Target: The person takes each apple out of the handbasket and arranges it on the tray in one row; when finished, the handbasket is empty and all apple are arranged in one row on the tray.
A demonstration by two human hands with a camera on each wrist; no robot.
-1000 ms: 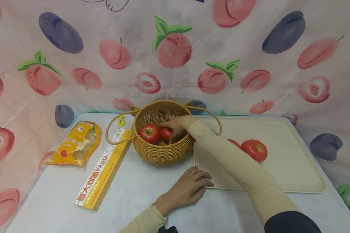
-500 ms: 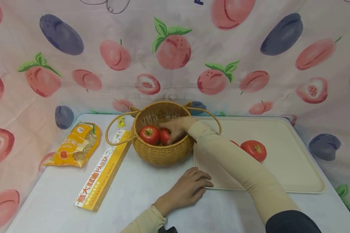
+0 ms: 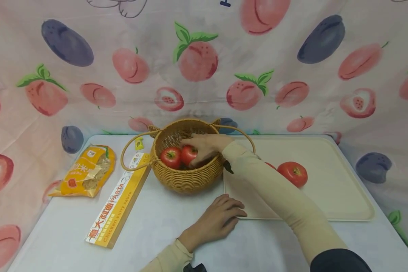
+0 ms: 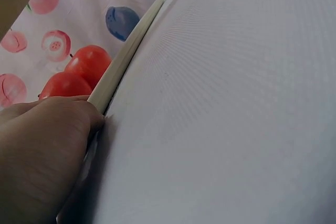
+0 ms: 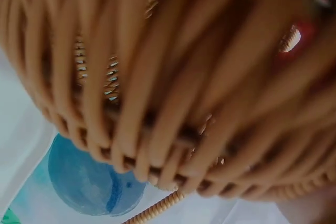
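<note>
In the head view, my right hand (image 3: 204, 147) reaches into a wicker basket (image 3: 187, 181) and holds a red apple (image 3: 188, 154), its fingers curled over the far and right sides. A second red apple (image 3: 171, 157) sits beside it in the basket. The right wrist view is filled by the basket's woven wall (image 5: 157, 93), which hides most of that hand. My left hand (image 3: 215, 219) rests at the near left corner of a cream tray (image 3: 340, 181), its fingers loosely bent over the rim. In the left wrist view, that hand touches the tray's edge.
Red apples (image 3: 293, 173) lie on the tray, one partly behind the right forearm. Left of the basket are a pasta box (image 3: 119, 204), a yellow food bag (image 3: 88, 170) and a small yellow packet (image 3: 139, 143). A fruit-print cloth (image 3: 197, 94) hangs behind the table.
The right hand and the apple under it have shifted slightly up and left within the basket, so more of that apple shows. The left hand stays at the tray corner. The head view has tilted slightly.
</note>
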